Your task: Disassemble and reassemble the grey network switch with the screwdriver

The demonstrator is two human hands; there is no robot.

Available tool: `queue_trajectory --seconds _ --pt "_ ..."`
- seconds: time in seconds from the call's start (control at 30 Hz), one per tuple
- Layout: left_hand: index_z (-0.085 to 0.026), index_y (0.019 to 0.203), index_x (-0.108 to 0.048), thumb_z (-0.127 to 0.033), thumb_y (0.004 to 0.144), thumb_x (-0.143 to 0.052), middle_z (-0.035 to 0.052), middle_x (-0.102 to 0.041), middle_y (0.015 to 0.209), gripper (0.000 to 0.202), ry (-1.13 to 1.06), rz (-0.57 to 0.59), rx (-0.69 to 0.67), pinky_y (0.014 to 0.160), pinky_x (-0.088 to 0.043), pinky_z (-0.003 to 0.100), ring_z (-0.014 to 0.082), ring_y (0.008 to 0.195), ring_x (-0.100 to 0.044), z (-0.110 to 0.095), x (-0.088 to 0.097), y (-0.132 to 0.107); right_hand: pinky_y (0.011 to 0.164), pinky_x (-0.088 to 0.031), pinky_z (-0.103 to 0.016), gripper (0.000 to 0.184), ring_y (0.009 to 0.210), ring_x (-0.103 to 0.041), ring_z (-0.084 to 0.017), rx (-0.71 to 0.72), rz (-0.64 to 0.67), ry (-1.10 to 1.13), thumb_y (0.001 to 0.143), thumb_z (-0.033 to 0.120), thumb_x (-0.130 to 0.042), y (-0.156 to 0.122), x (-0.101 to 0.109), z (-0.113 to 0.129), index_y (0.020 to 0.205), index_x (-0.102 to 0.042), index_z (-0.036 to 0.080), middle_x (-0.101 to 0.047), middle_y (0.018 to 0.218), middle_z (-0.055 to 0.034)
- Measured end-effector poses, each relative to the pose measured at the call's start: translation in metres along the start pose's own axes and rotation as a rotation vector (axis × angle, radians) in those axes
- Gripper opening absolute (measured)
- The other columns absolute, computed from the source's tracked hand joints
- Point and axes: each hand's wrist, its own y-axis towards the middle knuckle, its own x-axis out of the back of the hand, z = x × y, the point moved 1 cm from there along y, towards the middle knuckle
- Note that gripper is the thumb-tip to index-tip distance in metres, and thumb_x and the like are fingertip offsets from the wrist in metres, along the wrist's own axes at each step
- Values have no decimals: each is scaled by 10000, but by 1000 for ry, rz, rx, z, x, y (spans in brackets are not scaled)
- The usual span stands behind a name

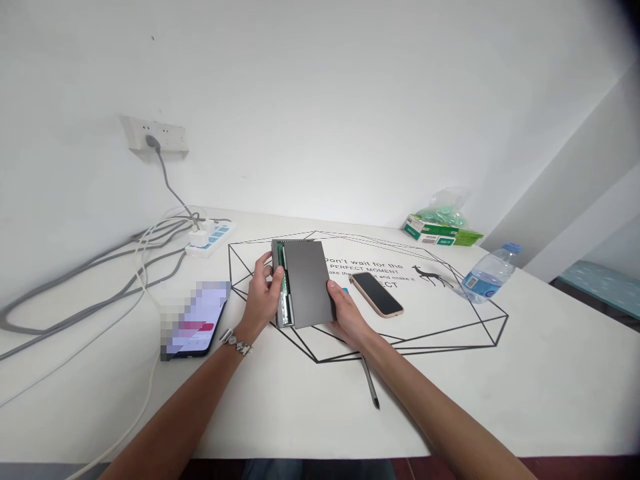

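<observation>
Between my two hands is a flat grey metal electronics case (311, 287), tilted up above the table. Its left side is uncovered, and a strip of green circuit board shows there beside the smooth grey cover. My left hand (265, 287) grips the left edge, thumb on the front by the board. On the opposite side, my right hand (347, 313) clasps the lower right edge with the thumb on the cover; its other fingers are hidden behind. A dark slim pen-like stick (371, 383) lies under my right forearm. A small bit of blue (345, 290) peeks out by my right thumb, too covered to name.
A phone in a beige case (377, 294) lies right of the case, and a lit phone (197, 320) lies left. Cables run to a power strip (210, 238). A water bottle (489, 273) and green-white boxes (431, 229) stand at right on the white table (280, 413).
</observation>
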Motion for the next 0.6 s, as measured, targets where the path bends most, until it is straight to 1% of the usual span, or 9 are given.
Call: queue_trajectory --seconds 0.07,0.23,0.4,0.5,0.6 --pt "-193 1454 -393 -558 968 -494 128 -689 1134 617 3 -7 1 693 -534 289 151 709 -629 0 -1 -1 844 -514 -357 357 1068 -624 -254 2 -10 -2 896 617 -559 1 0 -1 1027 -634 293 -698 1188 -20" --pt "-198 1453 -398 -561 968 -491 120 -689 1131 613 5 -16 11 676 -517 273 156 726 -627 -2 -2 -2 872 -513 -356 372 1080 -623 -250 4 -22 -38 914 624 -522 1 1 0 1052 -624 294 -689 1213 -24" --pt "-200 1452 -396 -562 969 -485 114 -690 1110 610 6 -29 2 648 -508 265 145 684 -609 -5 -4 -3 872 -510 -348 355 1092 -612 -241 7 -4 45 890 617 -577 2 1 0 1039 -628 299 -674 1239 -22" --pt "-196 1444 -410 -570 966 -485 112 -690 1089 611 7 -37 -12 639 -509 266 148 679 -610 -6 -4 -3 876 -510 -352 394 1089 -611 -243 14 -13 21 890 629 -561 2 1 0 1089 -633 297 -667 1262 -31" --pt "-200 1447 -411 -575 964 -483 111 -688 1082 616 -2 -40 -11 623 -506 263 151 680 -614 -6 -5 -4 881 -514 -360 430 1105 -612 -246 31 -27 -55 913 636 -506 2 1 0 1159 -626 303 -659 1291 -36"
